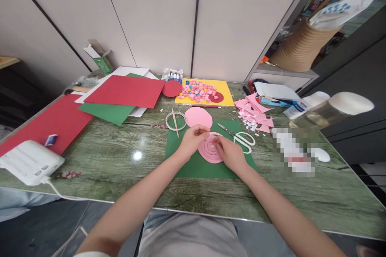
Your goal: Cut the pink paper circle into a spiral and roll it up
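A round pink paper point(210, 158) marked with spiral rings lies over green paper point(196, 170). My left hand point(193, 141) pinches it at the upper left edge, thumb and fingers close together. From the right, my right hand point(230, 153) has its fingertips closed on the paper near its middle. White-handled scissors point(244, 139) rest partly on the green paper, just right of my right hand. Above my left hand lies a plain pink paper circle point(199, 117). Left of that, a ring-shaped bangle point(167, 121) lies around a pointed wooden stick point(174, 119).
Pink paper scraps point(255, 112) lie at the right. Behind, yellow paper point(227, 92) bears many small pink rolled pieces point(199, 91). Red sheets point(126, 90) are stacked at the left, near a white charger-like device point(31, 160) with a cable. A clear cup point(325, 116) stands at the right.
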A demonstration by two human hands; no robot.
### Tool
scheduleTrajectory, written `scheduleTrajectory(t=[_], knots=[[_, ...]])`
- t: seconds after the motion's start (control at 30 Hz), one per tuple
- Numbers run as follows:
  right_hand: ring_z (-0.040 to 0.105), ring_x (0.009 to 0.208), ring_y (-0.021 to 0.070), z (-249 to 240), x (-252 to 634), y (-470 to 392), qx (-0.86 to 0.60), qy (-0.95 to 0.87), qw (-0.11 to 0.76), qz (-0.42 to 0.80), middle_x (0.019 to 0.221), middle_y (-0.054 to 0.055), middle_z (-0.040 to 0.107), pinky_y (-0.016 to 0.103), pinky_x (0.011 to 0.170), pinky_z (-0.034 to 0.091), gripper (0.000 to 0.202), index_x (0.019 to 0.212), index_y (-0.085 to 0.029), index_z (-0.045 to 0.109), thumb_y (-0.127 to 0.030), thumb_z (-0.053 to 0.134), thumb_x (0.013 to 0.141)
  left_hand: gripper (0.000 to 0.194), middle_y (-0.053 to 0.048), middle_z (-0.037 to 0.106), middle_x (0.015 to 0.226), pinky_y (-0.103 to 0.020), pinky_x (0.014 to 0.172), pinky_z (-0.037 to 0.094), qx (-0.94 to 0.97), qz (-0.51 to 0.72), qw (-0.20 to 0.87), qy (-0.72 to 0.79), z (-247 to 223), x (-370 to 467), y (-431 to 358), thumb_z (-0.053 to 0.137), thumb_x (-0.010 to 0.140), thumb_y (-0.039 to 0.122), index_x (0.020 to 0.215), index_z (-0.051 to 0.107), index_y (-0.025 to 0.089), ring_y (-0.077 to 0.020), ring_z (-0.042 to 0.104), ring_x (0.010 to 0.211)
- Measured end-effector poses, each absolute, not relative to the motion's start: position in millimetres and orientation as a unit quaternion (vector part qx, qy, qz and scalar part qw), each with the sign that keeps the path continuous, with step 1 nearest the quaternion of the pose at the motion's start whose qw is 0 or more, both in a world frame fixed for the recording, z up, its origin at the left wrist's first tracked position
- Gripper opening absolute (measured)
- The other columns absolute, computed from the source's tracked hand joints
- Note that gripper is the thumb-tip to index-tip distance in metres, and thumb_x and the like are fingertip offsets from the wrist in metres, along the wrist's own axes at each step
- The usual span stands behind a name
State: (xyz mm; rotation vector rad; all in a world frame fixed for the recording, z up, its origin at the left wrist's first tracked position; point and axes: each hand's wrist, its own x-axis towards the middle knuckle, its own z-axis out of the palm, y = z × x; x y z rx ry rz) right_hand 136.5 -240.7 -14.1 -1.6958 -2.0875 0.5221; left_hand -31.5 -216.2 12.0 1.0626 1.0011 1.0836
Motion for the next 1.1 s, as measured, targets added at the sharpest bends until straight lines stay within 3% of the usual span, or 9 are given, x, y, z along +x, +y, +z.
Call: scheduleTrajectory(t=[0.2,0.33,0.5,0.73,1.1], knots=[[0.051,0.052,0.0129,1.3,154.6,-238.5,-0.555,-0.697,0.307,0.334,0.063,-0.001,0.054,0.024,0.051,0.039,0.033,0.090,-0.019,0.055,-0.042,0.031,0.093,0.013,-0.001,0.060,0.077,-0.022,0.065,0.042,0.460,0.471,0.618,0.429,15.5,-32.2,-218.6,0.065,0.066,0.019,0.078,0.061,0.014,-0.0103,0.054,0.071],[0.048,0.049,0.0117,10.5,155.4,-244.6,-0.503,-0.626,0.390,0.450,0.062,-0.002,0.050,0.024,0.048,0.038,0.034,0.089,-0.018,0.055,-0.049,0.040,0.089,0.013,-0.002,0.061,0.076,-0.022,0.065,0.043,0.494,0.443,0.605,0.441,16.7,-30.4,-222.5,0.064,0.068,0.019,0.079,0.062,0.013,-0.0105,0.055,0.070],[0.044,0.049,0.0115,13.8,148.1,-251.5,-0.536,-0.649,0.363,0.400,0.056,-0.004,0.046,0.024,0.048,0.034,0.029,0.073,-0.019,0.054,-0.045,0.051,0.085,0.013,-0.003,0.062,0.077,-0.024,0.067,0.044,0.568,0.419,0.557,0.438,16.5,-27.7,-227.9,0.061,0.073,0.022,0.083,0.062,0.014,-0.0116,0.056,0.069],[0.044,0.053,0.0125,19.0,150.8,-253.3,-0.546,-0.688,0.339,0.337,0.058,-0.002,0.049,0.024,0.052,0.034,0.026,0.075,-0.019,0.058,-0.041,0.049,0.087,0.020,-0.003,0.063,0.079,-0.024,0.069,0.043,0.614,0.377,0.534,0.442,18.1,-26.9,-233.0,0.060,0.075,0.027,0.091,0.064,0.016,-0.0140,0.057,0.075],[0.046,0.055,0.0138,22.0,148.4,-255.6,-0.554,-0.708,0.318,0.301,0.060,-0.002,0.052,0.025,0.054,0.034,0.024,0.075,-0.020,0.058,-0.040,0.050,0.086,0.022,0.001,0.055,0.063,-0.021,0.054,0.034,0.630,0.350,0.527,0.451,21.0,-25.5,-235.5,0.056,0.077,0.036,0.074,0.063,0.015,-0.0101,0.044,0.058]])
